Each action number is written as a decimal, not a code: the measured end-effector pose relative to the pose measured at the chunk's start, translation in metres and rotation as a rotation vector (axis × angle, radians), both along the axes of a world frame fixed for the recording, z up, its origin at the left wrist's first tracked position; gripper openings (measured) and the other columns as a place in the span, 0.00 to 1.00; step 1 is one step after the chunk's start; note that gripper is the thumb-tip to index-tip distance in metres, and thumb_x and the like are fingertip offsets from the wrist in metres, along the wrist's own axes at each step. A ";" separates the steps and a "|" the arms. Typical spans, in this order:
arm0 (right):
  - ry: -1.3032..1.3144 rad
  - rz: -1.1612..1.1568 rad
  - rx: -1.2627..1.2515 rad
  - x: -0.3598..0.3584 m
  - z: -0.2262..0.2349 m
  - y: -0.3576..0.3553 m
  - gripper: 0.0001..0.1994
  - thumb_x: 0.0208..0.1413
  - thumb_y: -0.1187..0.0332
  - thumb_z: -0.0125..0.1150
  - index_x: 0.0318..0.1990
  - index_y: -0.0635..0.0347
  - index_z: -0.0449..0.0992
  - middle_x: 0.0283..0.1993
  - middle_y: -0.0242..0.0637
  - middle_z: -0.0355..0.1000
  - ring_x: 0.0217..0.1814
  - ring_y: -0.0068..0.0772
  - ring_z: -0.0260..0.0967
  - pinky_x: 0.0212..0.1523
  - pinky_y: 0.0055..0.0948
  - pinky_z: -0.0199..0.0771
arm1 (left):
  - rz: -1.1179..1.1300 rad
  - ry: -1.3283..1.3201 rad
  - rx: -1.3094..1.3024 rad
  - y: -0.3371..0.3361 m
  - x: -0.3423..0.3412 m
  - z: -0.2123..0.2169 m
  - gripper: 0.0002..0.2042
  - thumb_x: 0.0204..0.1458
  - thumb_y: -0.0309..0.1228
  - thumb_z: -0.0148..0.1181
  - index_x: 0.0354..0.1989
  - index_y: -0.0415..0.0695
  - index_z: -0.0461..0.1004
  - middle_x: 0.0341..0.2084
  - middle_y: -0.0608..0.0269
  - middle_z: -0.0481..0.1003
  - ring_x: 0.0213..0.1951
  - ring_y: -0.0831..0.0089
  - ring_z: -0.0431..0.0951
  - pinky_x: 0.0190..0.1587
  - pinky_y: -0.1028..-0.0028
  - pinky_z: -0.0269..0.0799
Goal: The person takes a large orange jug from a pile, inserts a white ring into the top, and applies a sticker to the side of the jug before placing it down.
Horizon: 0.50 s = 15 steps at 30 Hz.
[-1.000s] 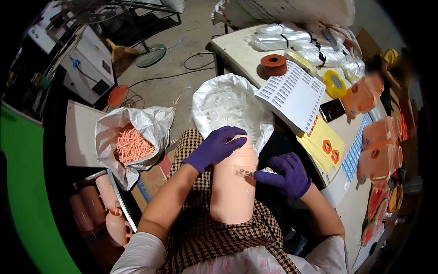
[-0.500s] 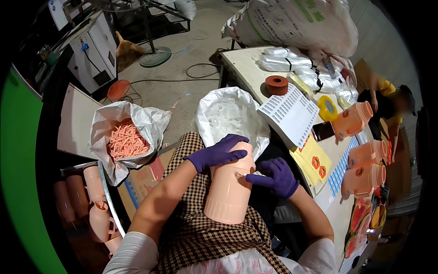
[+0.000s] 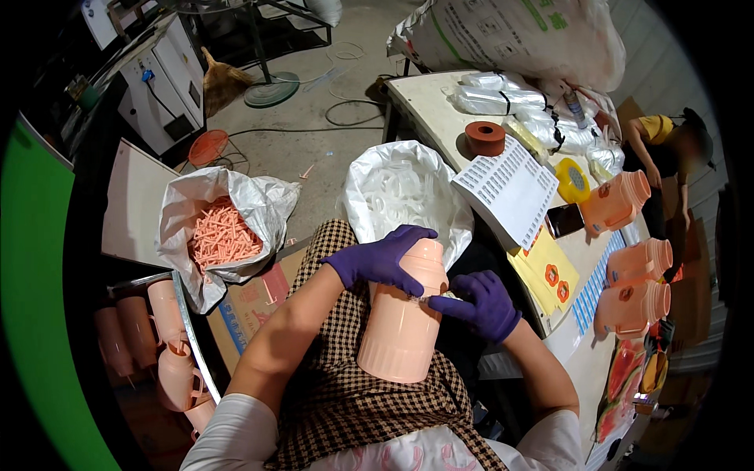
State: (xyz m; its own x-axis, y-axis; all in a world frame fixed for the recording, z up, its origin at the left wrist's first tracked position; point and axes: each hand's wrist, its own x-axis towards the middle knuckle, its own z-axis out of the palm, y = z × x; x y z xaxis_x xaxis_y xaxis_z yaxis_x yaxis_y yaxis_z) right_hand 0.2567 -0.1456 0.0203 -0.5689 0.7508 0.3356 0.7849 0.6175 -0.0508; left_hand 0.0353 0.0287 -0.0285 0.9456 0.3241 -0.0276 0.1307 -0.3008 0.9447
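Note:
A pale pink plastic jug [image 3: 397, 337] leans across my lap, its mouth end pointing away from me. My left hand [image 3: 381, 259], in a purple glove, wraps over the jug's shoulder, with the thumb pressed along its side. Against the jug's right side is my right hand [image 3: 483, 304], also gloved in purple. Its fingers are closed around a small thing with a pale, shiny end by the jug's wall; most of it is hidden, so I cannot make out its kind. A checked apron [image 3: 326, 369] covers my lap beneath the jug.
Ahead stands a white sack of clear plastic parts [image 3: 400, 188]; leftward, a sack of pink sticks [image 3: 224, 235]. Pink jugs [image 3: 174, 377] fill a box at lower left. The right-hand table [image 3: 428, 98] carries tape, papers, a phone and jugs. Another person [image 3: 656, 145] is at far right.
My left thumb has moved down the jug's side toward my right hand. The jug has turned slightly, and its side fitting is now mostly covered. The whole view has shifted a little.

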 end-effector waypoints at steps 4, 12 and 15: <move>-0.097 0.014 0.027 0.000 -0.005 0.000 0.26 0.52 0.66 0.61 0.59 0.26 0.74 0.45 0.30 0.73 0.40 0.32 0.71 0.43 0.33 0.68 | -0.012 0.040 0.058 -0.003 -0.007 0.010 0.57 0.28 0.43 0.81 0.71 0.42 0.54 0.64 0.48 0.57 0.67 0.54 0.58 0.69 0.62 0.55; -0.283 -0.592 0.063 0.105 0.008 -0.068 0.17 0.56 0.64 0.60 0.54 0.36 0.78 0.38 0.36 0.73 0.38 0.44 0.73 0.34 0.46 0.68 | 0.275 -0.056 -0.276 -0.015 -0.043 0.022 0.33 0.39 0.38 0.78 0.53 0.40 0.70 0.44 0.60 0.73 0.50 0.70 0.72 0.55 0.69 0.68; -0.185 -0.927 -0.069 0.173 -0.002 -0.092 0.27 0.51 0.60 0.66 0.62 0.40 0.73 0.58 0.45 0.69 0.54 0.53 0.68 0.53 0.50 0.67 | 0.578 -0.363 -0.152 -0.016 -0.044 0.052 0.13 0.40 0.32 0.74 0.23 0.43 0.72 0.22 0.70 0.70 0.28 0.79 0.69 0.35 0.74 0.67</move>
State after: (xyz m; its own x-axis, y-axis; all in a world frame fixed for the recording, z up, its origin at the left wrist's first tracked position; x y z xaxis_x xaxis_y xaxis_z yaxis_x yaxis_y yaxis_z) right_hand 0.4292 -0.2372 0.0180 0.2239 0.9451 0.2380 0.9605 -0.2554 0.1106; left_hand -0.0090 0.0122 0.0237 0.5808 0.7955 0.1727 -0.1020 -0.1393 0.9850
